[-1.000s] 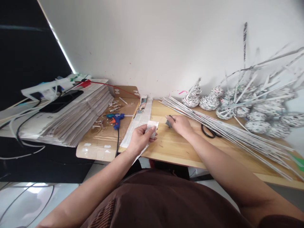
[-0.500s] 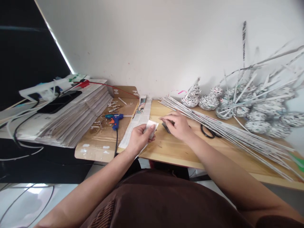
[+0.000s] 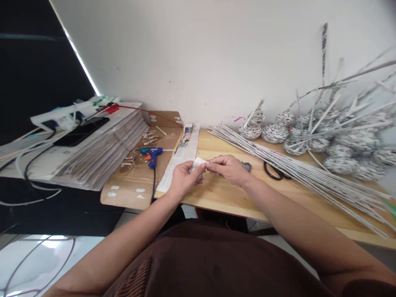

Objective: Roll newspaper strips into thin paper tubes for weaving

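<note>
My left hand (image 3: pixel 185 180) is closed around a small piece of printed newspaper (image 3: pixel 198 163), thumb on top. My right hand (image 3: pixel 228 169) meets it from the right, thumb and forefinger pinched at the paper's corner. Fingers hide most of the paper's lower part. Just behind the left hand, long newspaper strips (image 3: pixel 177 165) lie flat on the wooden table (image 3: pixel 222 196). A small grey object (image 3: pixel 246 166), partly covered by the right hand, rests on the wood; its kind is unclear.
Left of the strips, a blue glue gun (image 3: pixel 152 156) lies on cardboard (image 3: pixel 123 197), near a tall paper stack (image 3: pixel 117 152) bearing a phone (image 3: pixel 83 131) and power strip (image 3: pixel 64 115). Rolled paper sticks (image 3: pixel 278 165), black scissor handles (image 3: pixel 272 171) and woven paper gourds (image 3: pixel 275 132) occupy the right.
My right hand has moved left and down to the paper, and its fingertips now pinch the corner. The left hand keeps its hold. The view has shifted slightly.
</note>
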Motion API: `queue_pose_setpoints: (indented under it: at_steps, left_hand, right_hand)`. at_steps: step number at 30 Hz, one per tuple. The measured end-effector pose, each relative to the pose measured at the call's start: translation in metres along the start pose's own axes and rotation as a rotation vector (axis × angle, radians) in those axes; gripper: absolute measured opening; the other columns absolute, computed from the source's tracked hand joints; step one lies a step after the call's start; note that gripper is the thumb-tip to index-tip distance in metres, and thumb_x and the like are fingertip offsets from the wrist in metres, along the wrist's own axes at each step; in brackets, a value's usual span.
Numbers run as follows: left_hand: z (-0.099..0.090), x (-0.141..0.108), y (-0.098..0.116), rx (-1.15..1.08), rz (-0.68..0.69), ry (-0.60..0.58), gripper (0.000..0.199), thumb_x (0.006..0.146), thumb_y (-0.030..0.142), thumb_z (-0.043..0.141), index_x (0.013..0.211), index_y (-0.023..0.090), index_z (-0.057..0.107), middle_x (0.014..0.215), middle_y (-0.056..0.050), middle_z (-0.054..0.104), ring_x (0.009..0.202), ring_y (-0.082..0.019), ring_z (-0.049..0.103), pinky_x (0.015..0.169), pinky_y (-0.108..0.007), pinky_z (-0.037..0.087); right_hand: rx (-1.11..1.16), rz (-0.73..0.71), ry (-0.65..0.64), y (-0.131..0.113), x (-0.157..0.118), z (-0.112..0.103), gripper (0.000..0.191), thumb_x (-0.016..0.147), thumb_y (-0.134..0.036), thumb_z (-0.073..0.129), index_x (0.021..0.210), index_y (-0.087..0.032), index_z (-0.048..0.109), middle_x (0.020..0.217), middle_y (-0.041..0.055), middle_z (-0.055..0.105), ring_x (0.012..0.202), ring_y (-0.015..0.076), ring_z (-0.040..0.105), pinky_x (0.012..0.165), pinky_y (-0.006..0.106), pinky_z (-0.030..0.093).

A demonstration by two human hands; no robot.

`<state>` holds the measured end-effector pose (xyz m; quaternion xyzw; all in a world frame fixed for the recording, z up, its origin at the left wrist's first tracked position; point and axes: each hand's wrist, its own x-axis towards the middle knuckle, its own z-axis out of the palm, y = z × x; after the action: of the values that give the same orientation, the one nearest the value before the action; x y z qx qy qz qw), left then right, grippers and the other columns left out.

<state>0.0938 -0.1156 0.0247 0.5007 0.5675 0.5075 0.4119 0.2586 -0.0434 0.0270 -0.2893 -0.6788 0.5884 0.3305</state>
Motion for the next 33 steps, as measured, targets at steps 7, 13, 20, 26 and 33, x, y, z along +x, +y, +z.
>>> queue_pose_setpoints:
  at_steps: [7,13,20,26,33]
  left_hand:
    - [0.0,-0.001,-0.002,0.07,0.045,0.022,0.039,0.078,0.054,0.064,0.078,0.015,0.066,0.061,-0.003,0.065,0.05,-0.012,0.059,0.047,-0.02,0.046]
    - [-0.001,-0.002,0.0,0.084,0.038,0.013,0.044,0.082,0.058,0.057,0.078,0.014,0.066,0.064,-0.006,0.067,0.053,-0.015,0.063,0.049,-0.022,0.048]
    - [-0.001,-0.003,-0.004,0.153,0.073,0.017,0.041,0.081,0.055,0.059,0.081,0.015,0.066,0.071,-0.007,0.07,0.058,-0.017,0.067,0.052,-0.023,0.05]
    - [0.001,-0.004,-0.004,0.127,0.051,-0.008,0.041,0.083,0.055,0.057,0.081,0.015,0.065,0.072,-0.008,0.071,0.06,-0.017,0.067,0.054,-0.024,0.051]
    - [0.006,-0.004,-0.005,0.1,0.047,-0.029,0.037,0.082,0.053,0.06,0.08,0.016,0.065,0.068,-0.006,0.07,0.057,-0.015,0.064,0.054,-0.024,0.05]
  right_hand:
    - [0.138,0.08,0.07,-0.001,-0.001,0.004,0.029,0.069,-0.043,0.076,0.079,-0.016,0.077,0.065,0.0012,0.063,0.057,0.0093,0.047,0.054,0.025,0.034]
    - [0.186,0.117,0.093,0.0,-0.001,0.005,0.029,0.068,-0.043,0.077,0.077,-0.015,0.077,0.064,0.002,0.064,0.059,0.0099,0.05,0.053,0.024,0.034]
    - [0.277,0.155,0.152,0.004,0.002,0.008,0.031,0.061,-0.043,0.081,0.073,-0.014,0.075,0.064,0.002,0.062,0.059,0.0098,0.05,0.052,0.024,0.032]
    - [0.294,0.174,0.215,0.004,0.002,0.011,0.032,0.056,-0.042,0.083,0.068,-0.014,0.072,0.059,0.0,0.059,0.055,0.0086,0.046,0.048,0.023,0.028]
    - [0.307,0.17,0.246,0.003,0.001,0.015,0.038,0.057,-0.045,0.083,0.057,-0.015,0.06,0.052,-0.0043,0.048,0.048,0.0062,0.037,0.045,0.022,0.024]
